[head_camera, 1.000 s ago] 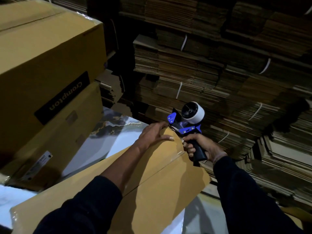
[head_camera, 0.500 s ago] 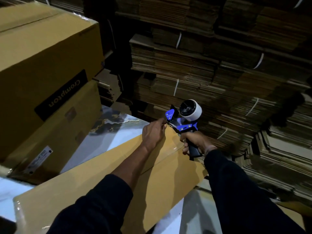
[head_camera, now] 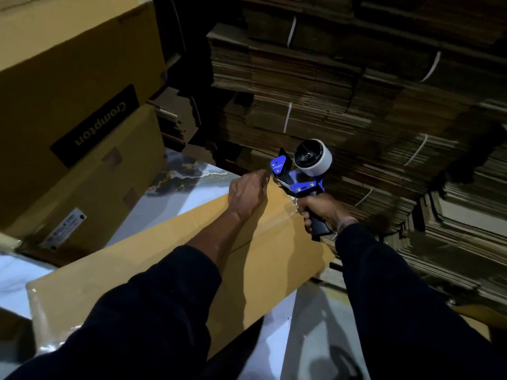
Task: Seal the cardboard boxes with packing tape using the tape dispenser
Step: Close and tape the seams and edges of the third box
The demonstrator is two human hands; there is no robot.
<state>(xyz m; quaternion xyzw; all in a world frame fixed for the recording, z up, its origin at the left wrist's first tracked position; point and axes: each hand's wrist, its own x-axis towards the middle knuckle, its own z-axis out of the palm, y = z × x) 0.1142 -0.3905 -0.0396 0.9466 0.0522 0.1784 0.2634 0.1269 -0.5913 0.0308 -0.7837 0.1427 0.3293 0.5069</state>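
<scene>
A glossy marbled white surface [head_camera: 189,198] carries the long flat box [head_camera: 170,259], which lies diagonally across it. Just left on the same surface stands a stack of two boxes [head_camera: 82,133], the upper marked "Crompton".

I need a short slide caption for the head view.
Right hand holds tape dispenser at cardboard box end; left hand at the tape.

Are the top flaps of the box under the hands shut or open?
Shut: the flaps of the box lie flat, meeting along one seam running toward the tape dispenser.
</scene>
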